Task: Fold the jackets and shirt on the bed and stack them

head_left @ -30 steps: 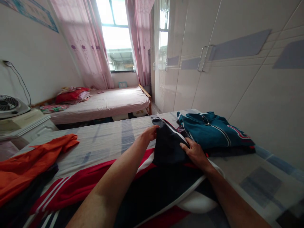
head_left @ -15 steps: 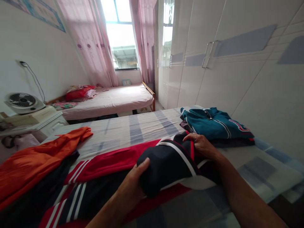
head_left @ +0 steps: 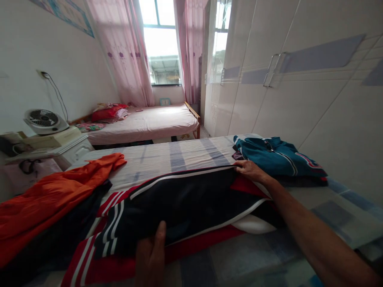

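A navy and red jacket (head_left: 185, 203) with white stripes and piping lies spread across the bed in front of me, its striped cuff and hem to the left. My right hand (head_left: 249, 170) pinches the garment's far edge near its right end. At the near edge, my left hand (head_left: 152, 249) has its thumb over the navy cloth, its other fingers largely hidden. Right beside my right hand is a folded teal zip jacket (head_left: 277, 156), resting on darker folded clothes.
An orange garment (head_left: 60, 191) lies over dark cloth on the left of the checked bed (head_left: 191, 153). Behind stand a second bed (head_left: 158, 119) and a fan (head_left: 44, 119) on a cabinet. White wardrobes (head_left: 269, 107) line the right side.
The bunched navy part has been laid out flat to the left, over the red. My left hand has moved toward me and left; my right hand stays at the far edge.
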`<action>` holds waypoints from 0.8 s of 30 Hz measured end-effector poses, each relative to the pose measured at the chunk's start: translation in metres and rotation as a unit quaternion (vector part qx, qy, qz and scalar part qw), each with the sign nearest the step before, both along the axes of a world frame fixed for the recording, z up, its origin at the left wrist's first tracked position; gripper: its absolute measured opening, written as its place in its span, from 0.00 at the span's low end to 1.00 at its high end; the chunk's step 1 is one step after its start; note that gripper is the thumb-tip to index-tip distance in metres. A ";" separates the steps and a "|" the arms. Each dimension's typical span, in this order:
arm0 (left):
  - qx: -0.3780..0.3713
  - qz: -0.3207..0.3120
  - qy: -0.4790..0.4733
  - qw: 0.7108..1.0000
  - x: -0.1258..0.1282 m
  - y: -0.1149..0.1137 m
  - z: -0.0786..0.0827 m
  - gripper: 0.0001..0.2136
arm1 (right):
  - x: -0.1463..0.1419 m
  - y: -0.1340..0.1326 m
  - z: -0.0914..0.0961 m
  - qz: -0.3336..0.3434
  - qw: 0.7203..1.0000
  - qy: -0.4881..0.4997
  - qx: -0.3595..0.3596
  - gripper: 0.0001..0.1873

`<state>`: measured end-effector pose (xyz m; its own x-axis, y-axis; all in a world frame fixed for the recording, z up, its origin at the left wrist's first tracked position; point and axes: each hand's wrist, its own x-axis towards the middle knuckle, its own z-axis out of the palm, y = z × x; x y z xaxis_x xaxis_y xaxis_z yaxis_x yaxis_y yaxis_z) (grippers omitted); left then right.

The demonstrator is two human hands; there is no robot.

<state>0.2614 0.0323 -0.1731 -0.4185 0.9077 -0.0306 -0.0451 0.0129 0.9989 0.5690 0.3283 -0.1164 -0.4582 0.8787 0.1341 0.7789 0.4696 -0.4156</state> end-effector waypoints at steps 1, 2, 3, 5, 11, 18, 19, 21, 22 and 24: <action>0.000 0.029 -0.048 0.998 -0.002 0.009 0.004 0.15 | -0.002 0.003 -0.005 -0.008 1.000 -0.011 0.006 0.16; -0.004 0.063 -0.100 0.993 -0.004 0.018 0.010 0.14 | -0.004 0.006 -0.010 -0.015 1.000 -0.019 0.011 0.17; -0.013 0.095 -0.160 0.982 -0.006 0.026 0.017 0.12 | -0.006 0.007 -0.014 -0.020 0.999 -0.024 0.015 0.17; -0.031 0.132 -0.287 0.948 -0.010 0.039 0.031 0.10 | -0.008 0.008 -0.019 -0.021 0.999 -0.027 0.017 0.16; -0.063 0.189 -0.249 0.948 -0.022 0.033 0.053 0.06 | -0.009 0.008 -0.013 -0.017 1.000 -0.016 0.006 0.21; -0.057 0.161 -0.164 0.971 -0.035 0.015 0.045 0.06 | -0.014 0.013 -0.021 -0.028 0.997 -0.050 0.041 0.19; -0.057 0.154 -0.201 0.966 -0.036 0.018 0.048 0.07 | -0.016 0.011 -0.021 -0.035 0.996 -0.054 0.057 0.18; -0.061 0.149 -0.259 0.952 -0.036 0.025 0.057 0.08 | -0.022 0.002 -0.016 -0.052 0.992 -0.047 0.106 0.16; -0.058 0.145 -0.268 0.951 -0.035 0.028 0.061 0.08 | -0.027 -0.006 -0.011 -0.052 0.989 -0.036 0.133 0.15; -0.041 0.139 -0.191 0.971 -0.035 0.031 0.066 0.08 | -0.041 -0.024 0.001 -0.023 0.983 -0.006 0.181 0.16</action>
<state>0.2263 0.0631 -0.1072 -0.5904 0.7494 -0.2995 -0.4257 0.0261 0.9045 0.5285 0.3038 -0.1151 -0.4221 0.7945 0.4366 0.8071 0.5487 -0.2182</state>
